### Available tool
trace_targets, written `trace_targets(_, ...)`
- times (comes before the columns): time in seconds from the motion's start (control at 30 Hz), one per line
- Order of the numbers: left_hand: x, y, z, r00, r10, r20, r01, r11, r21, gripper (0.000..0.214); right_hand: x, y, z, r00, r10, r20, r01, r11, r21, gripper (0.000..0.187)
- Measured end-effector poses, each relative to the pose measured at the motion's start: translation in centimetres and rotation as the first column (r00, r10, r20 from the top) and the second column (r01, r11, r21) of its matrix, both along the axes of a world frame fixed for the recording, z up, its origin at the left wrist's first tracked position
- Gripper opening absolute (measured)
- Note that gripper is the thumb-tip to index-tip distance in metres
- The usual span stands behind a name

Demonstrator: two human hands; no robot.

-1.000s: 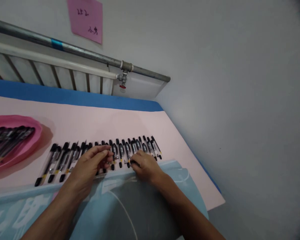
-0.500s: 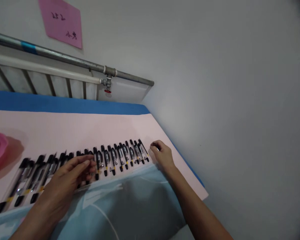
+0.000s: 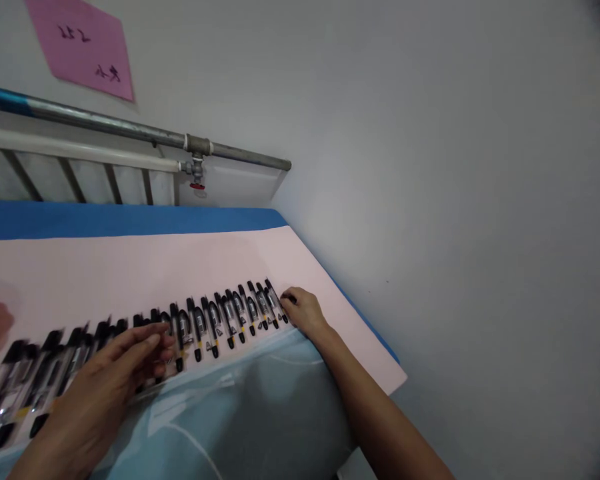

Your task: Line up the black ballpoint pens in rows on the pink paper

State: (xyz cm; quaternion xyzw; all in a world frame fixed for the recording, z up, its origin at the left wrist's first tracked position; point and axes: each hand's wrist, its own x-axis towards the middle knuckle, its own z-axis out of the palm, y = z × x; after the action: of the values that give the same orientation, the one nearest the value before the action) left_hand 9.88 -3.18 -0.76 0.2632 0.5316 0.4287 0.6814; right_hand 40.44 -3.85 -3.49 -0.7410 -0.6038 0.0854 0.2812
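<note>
Several clear-barrelled pens with black ends lie side by side in a long slanting row. Smaller black-and-clear pieces, which look like pen caps, rest beside many of them. My left hand is over the middle of the row, its fingers loosely apart, and nothing shows in its grip; it hides some pens. At the row's right end, my right hand has thumb and fingers pinched together beside the last pen. Something small and dark shows at those fingertips, too hidden to name.
The pens lie on a pink table cover with a blue back strip. Light blue fabric covers the near edge. A wall rises close on the right. Behind are a metal pipe, a red valve and a pink note.
My right hand has come closer to the last pen at the row's right end. The view has shifted to the right, and the pink container at left has mostly left the picture.
</note>
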Motion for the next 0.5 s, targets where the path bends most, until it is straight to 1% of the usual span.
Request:
trace_targets(0.07, 0.0, -0.1, 0.2, 1.0, -0.006, 0.006, 0.006, 1.0, 0.004, 0.043, -0.1, -0.4, -0.1, 1.0, 0.015, 0.002, -0.015, 1.0, -0.003, 0.014)
trace_targets(0.13, 0.0, -0.1, 0.4, 1.0, -0.013, 0.005, 0.013, 1.0, 0.007, 0.043, 0.0, -0.6, -0.2, 0.998, 0.007, -0.064, -0.005, 1.0, 0.022, 0.015)
trace_targets(0.23, 0.0, -0.1, 0.5, 1.0, -0.014, -0.006, 0.014, 1.0, -0.001, 0.042, 0.5, -0.6, -0.4, 0.961, -0.082, -0.263, 0.107, 0.991, 0.083, 0.021)
trace_targets(0.3, 0.0, -0.2, 0.5, 1.0, -0.021, 0.003, 0.021, 1.0, -0.002, 0.041, 0.9, -0.3, -0.6, 0.93, -0.134, -0.342, 0.174, 0.98, 0.092, 0.027)
trace_targets(0.4, 0.1, -0.3, 0.6, 0.999, -0.04, -0.004, 0.04, 0.999, -0.015, 0.037, 1.3, 0.3, -0.9, 0.914, -0.15, -0.377, 0.196, 0.977, 0.089, 0.032)
trace_targets(0.5, 0.1, -0.4, 0.6, 0.998, -0.066, 0.0, 0.066, 0.998, -0.012, 0.033, 1.0, 1.2, -0.9, 0.902, -0.126, -0.414, 0.179, 0.979, 0.092, 0.035)
